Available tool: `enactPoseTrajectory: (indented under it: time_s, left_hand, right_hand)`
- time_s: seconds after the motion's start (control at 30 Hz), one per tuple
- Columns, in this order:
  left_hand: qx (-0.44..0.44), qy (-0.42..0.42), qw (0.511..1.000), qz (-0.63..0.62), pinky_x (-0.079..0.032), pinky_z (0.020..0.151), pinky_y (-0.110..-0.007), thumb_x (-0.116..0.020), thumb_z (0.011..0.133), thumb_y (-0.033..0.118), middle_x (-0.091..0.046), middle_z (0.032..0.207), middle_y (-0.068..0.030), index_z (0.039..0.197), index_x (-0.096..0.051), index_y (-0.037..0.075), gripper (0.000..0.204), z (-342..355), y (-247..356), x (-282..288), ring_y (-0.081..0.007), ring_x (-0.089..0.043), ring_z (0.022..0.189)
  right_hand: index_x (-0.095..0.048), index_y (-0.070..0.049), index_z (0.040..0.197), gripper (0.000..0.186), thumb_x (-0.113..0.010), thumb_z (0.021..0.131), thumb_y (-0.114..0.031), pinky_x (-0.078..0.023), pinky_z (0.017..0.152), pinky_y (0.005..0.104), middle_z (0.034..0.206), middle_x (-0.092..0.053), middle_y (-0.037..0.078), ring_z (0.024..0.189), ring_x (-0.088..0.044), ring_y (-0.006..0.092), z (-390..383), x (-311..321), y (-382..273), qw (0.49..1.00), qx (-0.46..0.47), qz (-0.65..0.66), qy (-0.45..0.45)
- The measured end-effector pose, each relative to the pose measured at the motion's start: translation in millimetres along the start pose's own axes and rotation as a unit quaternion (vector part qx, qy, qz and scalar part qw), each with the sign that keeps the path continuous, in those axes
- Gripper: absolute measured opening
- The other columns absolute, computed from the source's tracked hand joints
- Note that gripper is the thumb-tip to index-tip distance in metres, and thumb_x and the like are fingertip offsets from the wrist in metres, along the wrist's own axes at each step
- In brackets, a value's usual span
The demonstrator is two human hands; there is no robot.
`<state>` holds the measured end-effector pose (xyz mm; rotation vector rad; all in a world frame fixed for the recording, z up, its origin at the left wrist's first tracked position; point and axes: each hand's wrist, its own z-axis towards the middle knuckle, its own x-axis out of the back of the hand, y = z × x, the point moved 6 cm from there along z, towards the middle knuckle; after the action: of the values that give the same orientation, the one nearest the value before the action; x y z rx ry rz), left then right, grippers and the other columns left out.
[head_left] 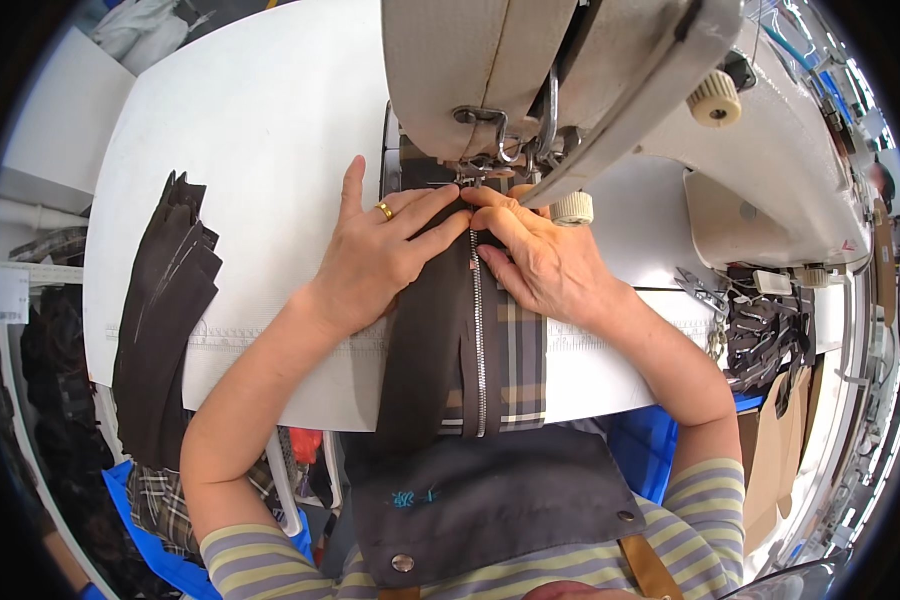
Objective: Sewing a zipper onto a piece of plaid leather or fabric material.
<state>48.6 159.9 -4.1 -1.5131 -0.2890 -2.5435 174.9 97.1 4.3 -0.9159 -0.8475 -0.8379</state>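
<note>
One sewing machine (470, 60), grey-white, two large cream knobs (715, 98) on the near side, stood on one white counter (260, 130) crossed by one ruler strip (615, 335). Before it, running from under its needle end to the counter's near edge, lay three cloth-work items: one zipper (480, 345), metal-toothed, in the middle; one plaid cloth (523, 365), showing mostly to the zipper's right; one dark strip (415, 350), to its left. Hands, two. Left hand (375, 255), bearing one gold ring (385, 211): fingers extended and laid flat over the dark strip, thumb held out, nothing gripped. Right hand (555, 265): fingers bent over the zipper and plaid cloth near the needle end, thumb lower, beside the teeth; whether they pinched anything could not be told. Counter's left: one stack (165, 310) of dark pieces, overlapping, not countable. Right: one pair of scissors (705, 292), beside one heap (770, 335) of dark scraps. Below: one dark apron (500, 500), two snaps (402, 563); two striped sleeves (705, 510).
</note>
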Motion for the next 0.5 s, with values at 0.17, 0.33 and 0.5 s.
enactPoseTrajectory:
  time_s: [0.17,0.33,0.5]
  left_hand:
    - [0.002,0.001,1.0,0.014,-0.019,0.105,-0.066,-0.059,0.082,0.01,-0.06,0.12,-0.0012,0.109,-0.064,0.016,0.029,0.0,0.4,-1.5,-0.0139,-0.058,0.104]
    - [0.003,0.007,1.0,0.015,-0.019,0.105,-0.066,-0.059,0.081,0.01,-0.06,0.12,-0.0015,0.11,-0.064,0.015,0.03,-0.6,1.4,-3.2,-0.0137,-0.058,0.104]
    - [0.002,0.009,1.0,0.02,-0.019,0.106,-0.066,-0.059,0.081,0.01,-0.06,0.12,-0.0018,0.111,-0.064,0.015,0.031,-1.3,1.8,-3.9,-0.0133,-0.057,0.105]
  right_hand:
    - [-0.058,-0.006,0.105,0.025,-0.063,0.081,-0.013,-0.043,0.081,0.0372,0.117,-0.059,0.006,0.09,-0.055,0.0261,-1.0,-1.7,1.6,1.0,-0.011,0.012,-0.012]
    - [-0.059,-0.004,0.105,0.025,-0.064,0.081,-0.011,-0.043,0.083,0.0375,0.116,-0.059,0.007,0.095,-0.055,0.0266,-1.8,-0.5,2.3,1.0,-0.01,0.03,0.001]
    - [-0.06,-0.003,0.105,0.026,-0.065,0.08,-0.01,-0.044,0.084,0.038,0.117,-0.059,0.008,0.098,-0.055,0.0271,-2.0,-1.8,2.5,0.999,-0.009,0.032,0.003]
